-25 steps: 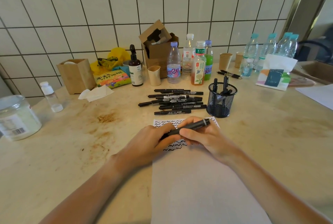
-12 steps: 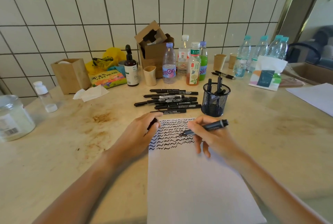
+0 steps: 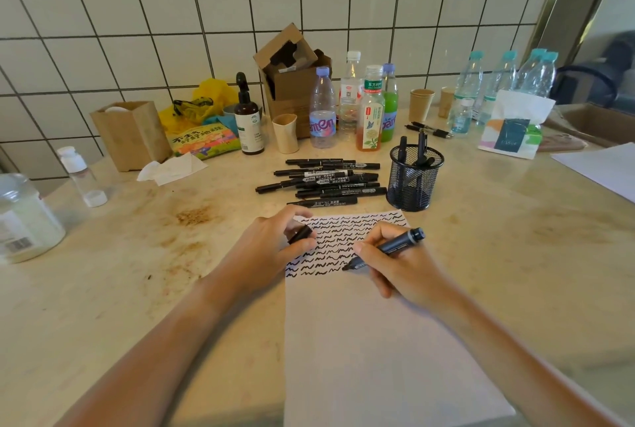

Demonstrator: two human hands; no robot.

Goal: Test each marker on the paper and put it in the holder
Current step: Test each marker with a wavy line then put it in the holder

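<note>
Right hand (image 3: 398, 272) grips uncapped marker (image 3: 388, 248), tip on paper (image 3: 371, 340); left hand (image 3: 271, 248) pinches cap (image 3: 299, 234). Bottle (image 3: 322, 110) label partly legible: "amen".

I read "东方树叶" on the green cap band of the tea bottle (image 3: 370, 114). The clear water bottle (image 3: 322, 110) carries partial lettering — "amen". The white tissue pack (image 3: 512, 129) shows "TISSUE", small and faint. Marker (image 3: 324, 202) print is illegible apart from "701".

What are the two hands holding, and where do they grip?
The right hand grips an uncapped marker around its lower barrel, near the tip. The left hand pinches its cap.
</note>
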